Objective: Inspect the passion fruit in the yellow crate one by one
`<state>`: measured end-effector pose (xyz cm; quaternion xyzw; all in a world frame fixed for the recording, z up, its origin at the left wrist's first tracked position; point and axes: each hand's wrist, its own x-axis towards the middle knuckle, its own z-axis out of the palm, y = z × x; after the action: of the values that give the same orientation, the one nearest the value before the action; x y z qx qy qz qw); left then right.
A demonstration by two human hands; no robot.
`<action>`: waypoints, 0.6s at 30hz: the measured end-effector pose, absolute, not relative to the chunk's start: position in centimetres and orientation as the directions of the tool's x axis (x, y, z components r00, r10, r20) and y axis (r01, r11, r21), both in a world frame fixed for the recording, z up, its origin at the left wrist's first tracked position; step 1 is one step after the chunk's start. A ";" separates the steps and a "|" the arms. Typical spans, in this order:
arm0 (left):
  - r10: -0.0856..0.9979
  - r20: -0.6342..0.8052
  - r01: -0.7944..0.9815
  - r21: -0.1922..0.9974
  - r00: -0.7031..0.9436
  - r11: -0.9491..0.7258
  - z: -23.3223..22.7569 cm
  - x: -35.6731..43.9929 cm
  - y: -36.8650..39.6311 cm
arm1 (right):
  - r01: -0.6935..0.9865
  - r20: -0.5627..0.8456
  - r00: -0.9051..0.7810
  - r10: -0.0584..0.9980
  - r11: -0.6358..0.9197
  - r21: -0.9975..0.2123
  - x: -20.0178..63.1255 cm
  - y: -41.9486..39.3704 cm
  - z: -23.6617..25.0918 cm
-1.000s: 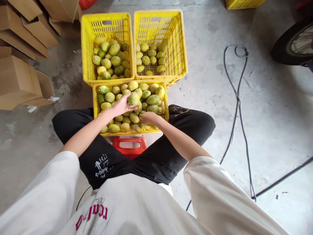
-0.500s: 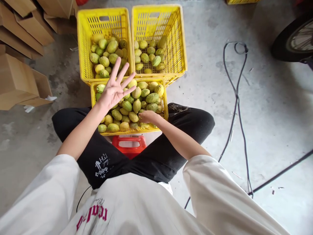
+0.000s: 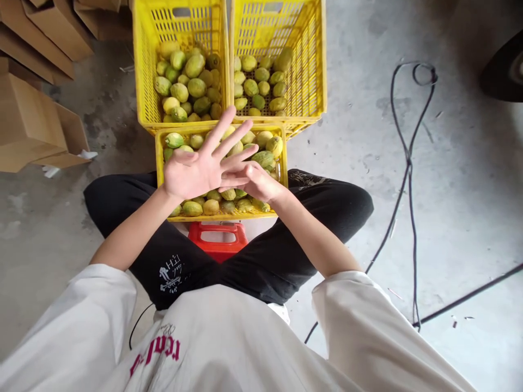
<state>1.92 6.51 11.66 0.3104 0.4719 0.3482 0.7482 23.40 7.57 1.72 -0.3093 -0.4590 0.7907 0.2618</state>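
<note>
My left hand point(image 3: 204, 166) is palm up over the near yellow crate point(image 3: 220, 216), fingers spread, nothing in it. Close beside it, my right hand point(image 3: 261, 182) has its fingers stretched toward the left hand, overlapping its little finger in view; whether they touch I cannot tell. No fruit shows in the right hand. Beneath both hands, the near crate is full of oval yellow-green fruit point(image 3: 211, 207), partly hidden by the hands. Behind it stand a left yellow crate point(image 3: 144, 71) and a right yellow crate point(image 3: 316, 76), each with similar fruit inside.
A red plastic stool point(image 3: 220, 251) sits between my legs below the near crate. Cardboard boxes point(image 3: 35, 120) are at the left. A black cable point(image 3: 408, 158) loops over the concrete floor at the right, and part of a wheel point(image 3: 504, 71) shows at the right edge.
My right hand has risen from the fruit and moved up beside the left hand. The left hand has shifted right, its thumb now out to the side. The view has shifted slightly.
</note>
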 end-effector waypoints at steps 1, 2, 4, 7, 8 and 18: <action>0.808 -0.491 -0.221 0.792 0.324 0.570 11.1 2.2 6.5 | -0.117 -0.272 -0.660 0.701 -0.453 -0.884 23.1 7.5 1.6; 0.803 -0.492 -0.214 0.791 0.336 0.574 10.5 2.5 6.4 | -0.106 -0.289 -0.640 0.712 -0.454 -0.885 22.8 7.5 1.4; 0.798 -0.494 -0.194 0.795 0.345 0.576 9.3 3.0 6.4 | -0.100 -0.308 -0.578 0.756 -0.440 -0.892 22.3 7.5 0.6; 0.794 -0.498 -0.164 0.802 0.349 0.575 7.9 3.3 6.8 | -0.077 -0.343 -0.503 0.793 -0.437 -0.896 22.2 8.0 -0.9; 0.790 -0.496 -0.159 0.802 0.360 0.576 7.5 3.3 7.1 | -0.054 -0.354 -0.492 0.795 -0.434 -0.899 22.4 8.3 -1.3; 0.702 -0.681 0.950 0.312 0.208 0.021 1.1 -1.0 8.7 | 0.955 -0.585 -0.258 0.769 0.108 -0.278 23.8 9.2 -1.4</action>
<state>-0.97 8.71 1.12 0.6798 0.6074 -0.1648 0.3765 23.80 9.22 -1.36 -0.5907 -0.7293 0.3112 -0.1492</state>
